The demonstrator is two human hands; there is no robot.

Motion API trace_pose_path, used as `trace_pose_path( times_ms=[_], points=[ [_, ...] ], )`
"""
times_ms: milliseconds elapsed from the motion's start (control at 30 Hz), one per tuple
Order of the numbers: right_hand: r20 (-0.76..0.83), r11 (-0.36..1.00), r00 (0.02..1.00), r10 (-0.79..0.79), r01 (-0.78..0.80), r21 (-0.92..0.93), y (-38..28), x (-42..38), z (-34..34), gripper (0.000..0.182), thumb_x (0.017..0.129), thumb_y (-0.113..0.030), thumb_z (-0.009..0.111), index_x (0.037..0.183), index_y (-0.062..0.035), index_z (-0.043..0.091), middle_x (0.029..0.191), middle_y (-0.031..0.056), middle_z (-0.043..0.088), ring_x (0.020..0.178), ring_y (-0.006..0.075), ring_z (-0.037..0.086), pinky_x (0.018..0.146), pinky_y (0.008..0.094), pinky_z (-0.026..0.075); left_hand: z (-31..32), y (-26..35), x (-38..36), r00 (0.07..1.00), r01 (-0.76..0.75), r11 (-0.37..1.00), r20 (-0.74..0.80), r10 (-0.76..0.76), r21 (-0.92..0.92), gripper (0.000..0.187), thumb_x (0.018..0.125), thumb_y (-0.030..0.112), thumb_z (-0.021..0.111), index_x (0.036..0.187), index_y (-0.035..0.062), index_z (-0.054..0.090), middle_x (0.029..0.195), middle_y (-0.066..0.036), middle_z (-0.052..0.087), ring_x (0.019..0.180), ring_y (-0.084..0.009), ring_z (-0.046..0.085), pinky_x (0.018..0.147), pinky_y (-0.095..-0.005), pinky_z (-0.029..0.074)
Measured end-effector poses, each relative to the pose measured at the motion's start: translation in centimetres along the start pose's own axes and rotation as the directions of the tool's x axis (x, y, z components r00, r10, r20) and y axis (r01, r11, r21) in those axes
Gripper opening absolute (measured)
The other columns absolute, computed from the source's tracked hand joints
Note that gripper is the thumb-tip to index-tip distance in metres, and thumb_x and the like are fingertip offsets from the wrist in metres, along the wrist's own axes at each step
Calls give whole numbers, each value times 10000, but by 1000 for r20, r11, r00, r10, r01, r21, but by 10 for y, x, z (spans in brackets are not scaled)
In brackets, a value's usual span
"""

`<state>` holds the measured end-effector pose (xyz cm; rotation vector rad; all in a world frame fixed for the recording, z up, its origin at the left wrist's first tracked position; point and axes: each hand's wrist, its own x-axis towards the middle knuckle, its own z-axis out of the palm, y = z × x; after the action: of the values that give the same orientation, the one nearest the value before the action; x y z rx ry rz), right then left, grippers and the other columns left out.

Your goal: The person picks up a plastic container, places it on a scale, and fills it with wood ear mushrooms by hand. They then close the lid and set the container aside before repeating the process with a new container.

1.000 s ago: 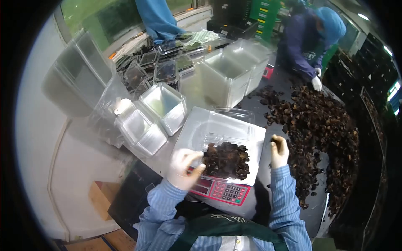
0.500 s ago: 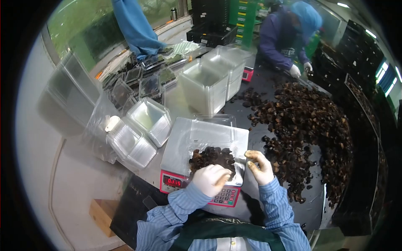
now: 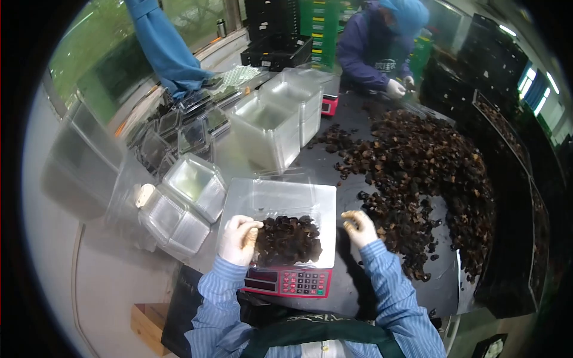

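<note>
A clear plastic box holding dark, wrinkled pieces (image 3: 289, 240) sits on the metal pan of a red scale (image 3: 286, 283). Its clear lid (image 3: 283, 197) lies folded back behind it. My left hand (image 3: 239, 240) is at the box's left edge, fingers curled together; what they pinch, if anything, is too small to make out. To the right of the scale, my right hand (image 3: 359, 228) hovers over the dark table, fingers curved and apart, holding nothing. Both hands wear pale gloves.
A big pile of dark pieces (image 3: 418, 161) covers the table's right side. Stacked clear boxes (image 3: 265, 128) stand behind the scale, more (image 3: 173, 218) at its left. Across the table a person in purple (image 3: 364, 53) works beside another red scale (image 3: 329, 105).
My left hand has moved from over the dark pieces to the box's left edge. My right hand remains right of the scale. The view has shifted, and the scale's lit digits no longer show.
</note>
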<state>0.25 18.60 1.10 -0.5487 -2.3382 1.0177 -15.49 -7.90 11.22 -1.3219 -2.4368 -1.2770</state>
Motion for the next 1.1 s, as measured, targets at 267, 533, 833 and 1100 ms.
trace_pose_path(
  times_ms=[267,533,833,1100],
  points=[
    [-3,754,991,132,-102,-649,65,72,3,422,722,-91,548,1141,-82,497,1191,153,482,1020,302,505,855,359,426,-46,-23,-40,947,188,977,-246,-208,-104,113,822,120,531,826,21,586,806,-88,516,754,-203,515,692,-284,406],
    [193,721,932,308,-96,-687,42,69,-5,321,774,-53,480,1081,-108,559,1048,136,571,972,223,552,889,358,384,-46,-29,-63,922,272,956,-254,-291,-106,104,781,62,565,880,39,586,833,-47,510,681,-124,483,602,-225,395],
    [109,932,926,-361,354,76,-122,26,-7,355,700,19,585,1049,-19,538,978,137,586,883,263,574,775,328,458,11,-15,-47,977,169,985,-125,-172,-39,338,726,22,567,1062,19,527,919,-68,470,738,-139,436,643,-230,380],
    [241,880,848,-473,441,177,-151,14,15,413,716,-62,603,1115,-23,504,1056,152,555,983,285,530,861,361,405,12,-10,-49,963,225,965,-119,-241,-131,377,712,-76,510,1077,19,516,976,-92,464,735,-153,449,644,-239,401]
  ],
)
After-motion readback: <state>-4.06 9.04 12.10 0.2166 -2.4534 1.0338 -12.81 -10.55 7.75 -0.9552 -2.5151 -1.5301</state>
